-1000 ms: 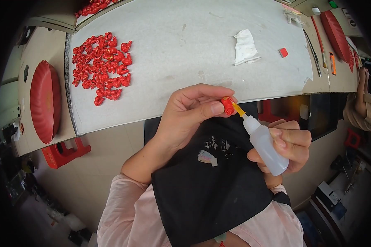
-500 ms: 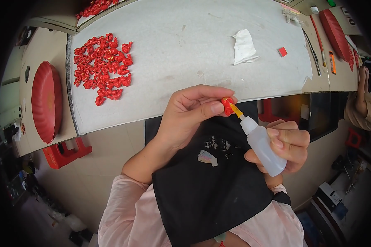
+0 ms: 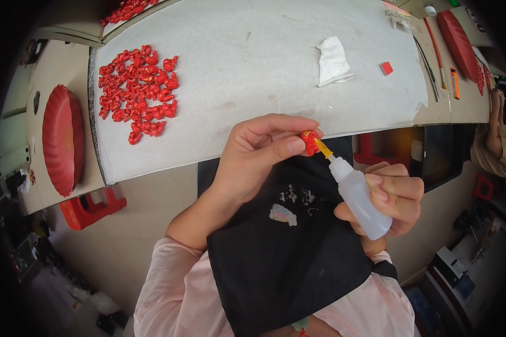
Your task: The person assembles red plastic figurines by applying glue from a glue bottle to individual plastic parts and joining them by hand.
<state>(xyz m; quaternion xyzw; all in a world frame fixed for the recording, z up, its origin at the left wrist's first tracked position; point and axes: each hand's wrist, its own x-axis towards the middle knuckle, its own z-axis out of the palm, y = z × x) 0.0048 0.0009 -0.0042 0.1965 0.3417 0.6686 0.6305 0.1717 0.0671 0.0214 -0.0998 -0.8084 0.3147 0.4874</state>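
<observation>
Between the thumb and fingers of my left hand (image 3: 258,147) is a small glossy red figurine (image 3: 308,144) with gold-yellow marks. My right hand (image 3: 392,196) is wrapped round a translucent white squeeze bottle (image 3: 366,206), tilted up to the left. Its amber nozzle tip (image 3: 324,148) meets the figurine's right side. Both hands are just off the table's near edge, above my black apron (image 3: 287,264). On the left part of the white-covered table (image 3: 236,73) lies a cluster of similar red figurines (image 3: 138,92), some with gold touches.
A crumpled white cloth (image 3: 333,62) and a small red block (image 3: 386,68) lie on the table's right part. Beyond are brushes (image 3: 434,53), an orange tube (image 3: 455,84) and a red fluted tray (image 3: 458,42). Another red tray (image 3: 63,140) stands left, above a red stool (image 3: 93,209).
Both hands hold nearly the same pose, nozzle still at the figurine. The view has shifted very slightly; nothing was taken up or let go.
</observation>
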